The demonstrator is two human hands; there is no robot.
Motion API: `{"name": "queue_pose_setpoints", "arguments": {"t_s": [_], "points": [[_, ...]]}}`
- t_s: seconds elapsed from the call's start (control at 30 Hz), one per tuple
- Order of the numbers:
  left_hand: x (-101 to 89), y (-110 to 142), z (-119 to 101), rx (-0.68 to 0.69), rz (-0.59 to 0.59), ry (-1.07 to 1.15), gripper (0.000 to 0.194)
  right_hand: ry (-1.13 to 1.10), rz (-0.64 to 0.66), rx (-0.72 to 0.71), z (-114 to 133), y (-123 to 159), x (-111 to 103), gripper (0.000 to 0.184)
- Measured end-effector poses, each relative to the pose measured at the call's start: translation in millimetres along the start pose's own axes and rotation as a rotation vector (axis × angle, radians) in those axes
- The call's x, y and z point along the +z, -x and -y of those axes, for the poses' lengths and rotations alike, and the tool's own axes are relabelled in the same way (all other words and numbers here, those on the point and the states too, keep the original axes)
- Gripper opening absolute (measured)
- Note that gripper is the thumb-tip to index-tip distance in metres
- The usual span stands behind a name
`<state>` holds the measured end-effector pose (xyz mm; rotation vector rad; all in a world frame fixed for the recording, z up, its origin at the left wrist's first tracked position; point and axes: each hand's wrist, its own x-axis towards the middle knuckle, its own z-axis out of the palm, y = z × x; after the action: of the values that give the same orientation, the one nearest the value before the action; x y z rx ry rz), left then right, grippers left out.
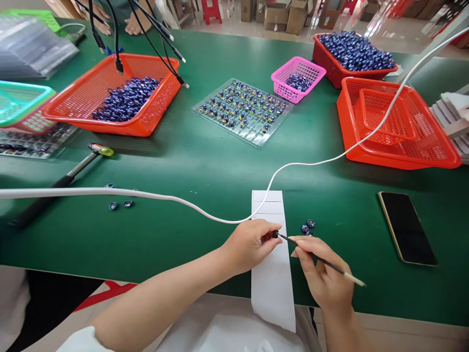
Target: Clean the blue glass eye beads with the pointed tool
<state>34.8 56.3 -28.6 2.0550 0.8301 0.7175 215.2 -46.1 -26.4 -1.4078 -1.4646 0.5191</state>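
Between thumb and fingertips, my left hand (252, 244) pinches a small dark part (276, 234) above a strip of white paper (273, 278). My right hand (326, 274) grips a thin brush (335, 267) like a pen, its dark handle ending in a pale tip. The brush's fine point reaches the small part; whether they touch is too small to tell. Just beyond my right fingers lie a few shiny dark-blue parts (308, 227). Several similar blue parts (113, 206) rest on the green table (183, 171) to the left.
A white cable (205, 213) crosses the table before my hands. A hammer (69, 178) lies left, a phone (406, 227) right. Farther back are a red basket (146, 128) of blue parts, a clear tray (252, 139), a pink basket (282, 88) and an orange basket (395, 159). Black cables (117, 49) hang above.
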Motion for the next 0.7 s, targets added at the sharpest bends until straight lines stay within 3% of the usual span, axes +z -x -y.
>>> {"name": "queue_pose_setpoints", "arguments": {"t_s": [0.1, 0.2, 0.43, 0.7], "points": [[-3.9, -1, 0, -0.063, 0.005, 0.019, 0.020, -0.014, 0.106, -0.141, -4, -1, -3, 0.041], [-6.9, -2, 0, -0.126, 0.027, 0.027, 0.021, 0.014, 0.158, -0.182, -4, -2, -3, 0.047], [-6.9, -1, 0, -0.128, 0.065, 0.033, 0.023, -0.140, -0.016, 0.041, -2, 0, -1, 0.035], [-6.4, -1, -1, -0.051, 0.046, 0.032, 0.023, 0.122, -0.004, 0.093, 6, -3, 0, 0.017]]}}
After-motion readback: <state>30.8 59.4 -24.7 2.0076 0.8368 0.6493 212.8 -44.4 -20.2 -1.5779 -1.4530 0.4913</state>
